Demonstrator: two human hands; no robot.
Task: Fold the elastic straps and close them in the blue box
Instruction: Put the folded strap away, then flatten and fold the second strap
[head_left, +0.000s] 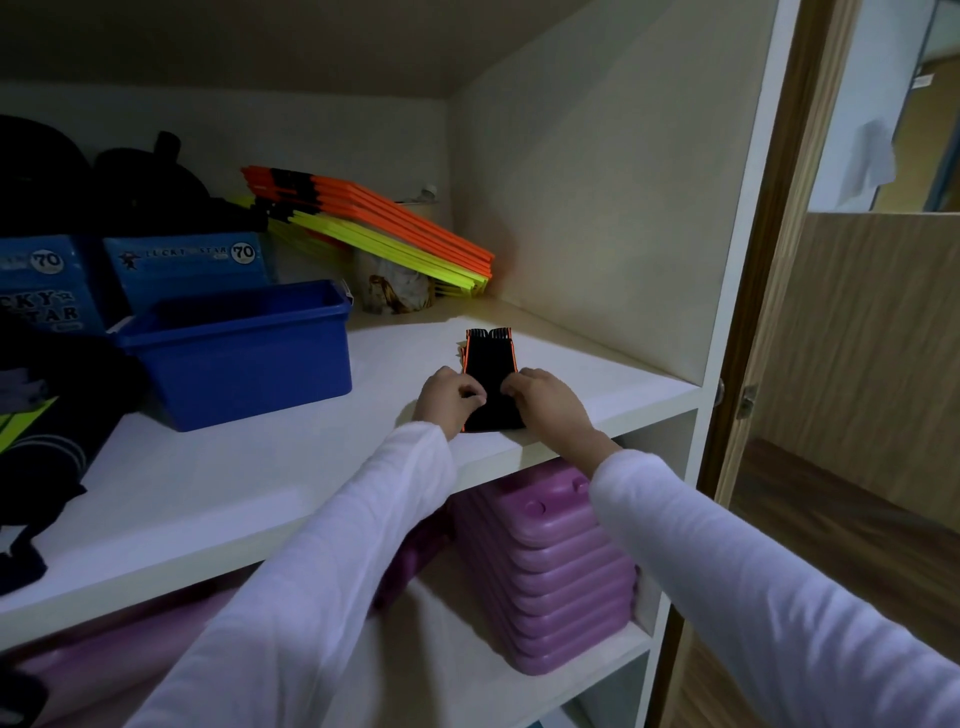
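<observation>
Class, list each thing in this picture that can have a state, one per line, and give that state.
elastic straps: folded flat on the shelf, not yet boxed
blue box: open, no lid on it, left of the straps
left hand: fingers curled, pinching the straps
right hand: fingers curled, pinching the straps
purple cases: stacked on the lower shelf
cupboard door: open

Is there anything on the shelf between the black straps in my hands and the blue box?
Nothing visible. The straps lie near the shelf's front edge, gripped by the left hand and right hand. The blue box sits open to their left, with only bare shelf between.
</observation>
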